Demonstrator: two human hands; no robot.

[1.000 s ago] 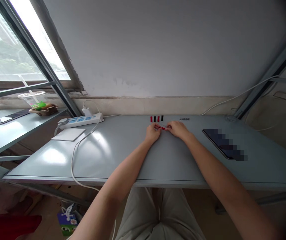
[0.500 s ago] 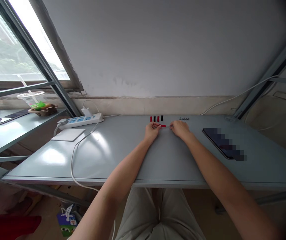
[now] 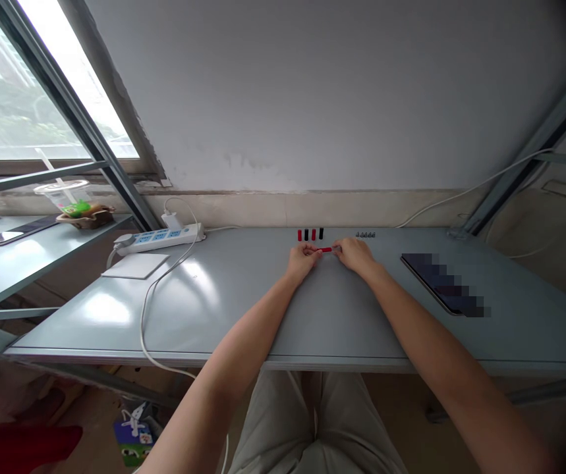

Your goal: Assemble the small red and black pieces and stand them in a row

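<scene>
My left hand is closed in a pinch around a slim red tube, shaped like a pen barrel, which lies level and points right. At the tube's right end, my right hand has its fingertips pinched together. A small greyish bit shows at those fingertips, too small to name. Behind my left hand, short red and black cylinders stand upright in a row, colours alternating. Several small grey metallic pieces form a row behind my right hand.
The grey desk meets the wall. To the left are a power strip, a white flat square and a white cable. On the right lies a dark tablet-like device. A drink cup stands on the side desk.
My right hand has moved slightly left, and the red tube has shifted a little right, so its end and my right fingertips now meet. The upright cylinders have stayed put.
</scene>
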